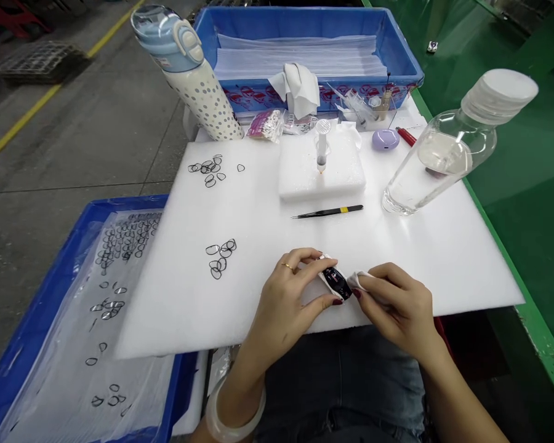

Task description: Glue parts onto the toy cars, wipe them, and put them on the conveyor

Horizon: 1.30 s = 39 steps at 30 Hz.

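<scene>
Between the thumb and fingers of my left hand (289, 295) is a small glossy black oval part (337, 283), with white material showing around its edge. My right hand (397, 301) pinches a folded white cloth (361, 280) close against the part's right end. Both hands are over the front of the white foam board (166, 301). Beyond them lie black tweezers (330, 211) with a yellow band. A syringe (322, 147) stands tip down on a white foam block (300, 178). Small black rings (221, 258) lie in two loose groups on the left of the board.
A clear bottle (425, 166) of liquid stands at the right, near a purple case (385, 139) and a red pen (406, 136). A dotted tumbler (203, 98) is at the back left before a blue bin (401, 43). Another blue tray (32, 344) holds more rings.
</scene>
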### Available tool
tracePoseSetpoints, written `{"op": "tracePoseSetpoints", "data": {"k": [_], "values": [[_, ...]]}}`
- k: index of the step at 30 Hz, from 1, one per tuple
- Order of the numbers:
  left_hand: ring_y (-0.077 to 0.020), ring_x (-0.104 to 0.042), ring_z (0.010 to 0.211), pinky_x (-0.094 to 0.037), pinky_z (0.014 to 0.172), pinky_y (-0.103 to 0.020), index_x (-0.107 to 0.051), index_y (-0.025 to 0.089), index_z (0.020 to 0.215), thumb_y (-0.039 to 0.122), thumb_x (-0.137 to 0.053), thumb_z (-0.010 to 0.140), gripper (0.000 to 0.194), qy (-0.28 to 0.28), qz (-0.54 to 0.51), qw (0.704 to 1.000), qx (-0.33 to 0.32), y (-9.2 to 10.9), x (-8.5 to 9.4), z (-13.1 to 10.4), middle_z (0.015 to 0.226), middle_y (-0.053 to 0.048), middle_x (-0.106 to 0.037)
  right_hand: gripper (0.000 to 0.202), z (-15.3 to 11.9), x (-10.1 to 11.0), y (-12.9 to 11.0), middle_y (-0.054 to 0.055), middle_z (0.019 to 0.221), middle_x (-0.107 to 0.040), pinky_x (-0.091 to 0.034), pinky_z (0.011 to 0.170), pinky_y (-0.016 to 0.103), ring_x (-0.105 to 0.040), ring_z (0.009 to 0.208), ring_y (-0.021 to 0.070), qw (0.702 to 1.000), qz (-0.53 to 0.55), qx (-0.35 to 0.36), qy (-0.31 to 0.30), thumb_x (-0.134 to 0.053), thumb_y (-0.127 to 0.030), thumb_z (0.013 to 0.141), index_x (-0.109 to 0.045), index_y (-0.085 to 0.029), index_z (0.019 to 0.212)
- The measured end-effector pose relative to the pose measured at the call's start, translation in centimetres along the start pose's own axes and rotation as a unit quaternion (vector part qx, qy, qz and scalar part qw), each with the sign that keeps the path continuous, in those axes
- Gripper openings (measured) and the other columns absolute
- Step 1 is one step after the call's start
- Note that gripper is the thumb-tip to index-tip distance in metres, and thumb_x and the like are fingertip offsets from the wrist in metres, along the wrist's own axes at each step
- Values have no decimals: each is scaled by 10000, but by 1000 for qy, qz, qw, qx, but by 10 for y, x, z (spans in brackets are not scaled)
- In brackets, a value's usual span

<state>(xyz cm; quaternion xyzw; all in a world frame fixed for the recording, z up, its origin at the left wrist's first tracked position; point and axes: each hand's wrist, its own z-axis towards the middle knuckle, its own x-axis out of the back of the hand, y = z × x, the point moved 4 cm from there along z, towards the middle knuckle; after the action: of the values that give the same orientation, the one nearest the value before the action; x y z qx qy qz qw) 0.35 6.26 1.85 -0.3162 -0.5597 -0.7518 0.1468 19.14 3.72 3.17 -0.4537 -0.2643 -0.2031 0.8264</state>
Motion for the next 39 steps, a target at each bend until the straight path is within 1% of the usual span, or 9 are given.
{"op": "tracePoseSetpoints", "data": {"k": [2, 4, 9, 14, 16, 19, 21, 33, 39], "values": [[-285, -572, 1255, -501, 1055, -478, -654, 256, 1261, 249, -713, 880, 385, -16, -7, 1000, -20, 1, 0, -1, 1402, -97, -593, 169, -1, -1, -4, 56, 926, -650, -510, 583, 221, -627, 685, 105, 999, -32, 36, -6, -608, -112, 909, -685, -181, 1042], [-270, -528, 1319, -473, 1094, -473, -620, 262, 1304, 194, -645, 922, 389, -35, -16, 999, -38, 3, 0, -1, 1448, -77, -579, 145, -1, -2, -7, 74, 936, -659, -513, 586, 229, -629, 691, 114, 996, -68, 62, -9, -621, -108, 895, -702, -163, 1002], [-251, -571, 1247, -500, 1061, -459, -626, 237, 1272, 153, -655, 911, 371, -21, -19, 999, -40, 3, 1, 0, 1327, -66, -659, 141, -1, -5, -10, 82, 912, -675, -515, 584, 247, -635, 692, 135, 988, -127, 90, -5, -630, -101, 874, -721, -160, 963], [-242, -595, 1183, -536, 1009, -454, -640, 224, 1230, 131, -693, 880, 366, 4, -10, 999, -37, 2, 0, -2, 1257, -58, -676, 145, -5, -2, -12, 49, 843, -656, -452, 491, 222, -564, 585, 100, 983, -126, 121, 50, -642, -79, 855, -686, -175, 955], [-241, -601, 1166, -543, 995, -450, -652, 216, 1203, 140, -721, 861, 357, 8, -9, 999, -36, 2, 0, -2, 1236, -56, -681, 181, -6, 2, -10, 44, 821, -644, -456, 485, 225, -580, 591, 108, 989, -91, 102, 57, -635, -59, 854, -679, -177, 985], [-245, -608, 1146, -553, 971, -449, -664, 211, 1178, 156, -745, 843, 349, 14, -7, 999, -28, 3, 0, -1, 1214, -57, -686, 248, -5, 8, -4, 45, 830, -646, -492, 529, 237, -627, 656, 127, 998, -20, 37, 55, -628, -24, 856, -687, -186, 1034], [-246, -609, 1139, -557, 961, -449, -665, 209, 1170, 152, -740, 844, 339, 18, -2, 1000, -22, 4, 0, -1, 1203, -59, -689, 266, -5, 10, -1, 43, 834, -651, -497, 548, 240, -633, 674, 127, 998, 5, 12, 55, -629, -9, 855, -694, -189, 1038], [-252, -604, 1121, -553, 940, -441, -675, 203, 1125, 145, -728, 843, 293, 15, -1, 1000, -7, 6, 0, 2, 1168, -59, -692, 212, -5, 7, 1, 39, 854, -661, -498, 586, 231, -636, 701, 113, 999, 25, -17, 26, -636, -42, 882, -690, -179, 1033], [-235, -591, 1147, -542, 972, -416, -656, 218, 1199, 122, -723, 854, 364, -7, -2, 999, -36, 2, 1, 0, 1196, -49, -675, 215, -5, 7, 2, 38, 851, -653, -498, 588, 229, -627, 701, 110, 1000, 19, -16, 19, -631, -39, 884, -681, -178, 1040]]}}
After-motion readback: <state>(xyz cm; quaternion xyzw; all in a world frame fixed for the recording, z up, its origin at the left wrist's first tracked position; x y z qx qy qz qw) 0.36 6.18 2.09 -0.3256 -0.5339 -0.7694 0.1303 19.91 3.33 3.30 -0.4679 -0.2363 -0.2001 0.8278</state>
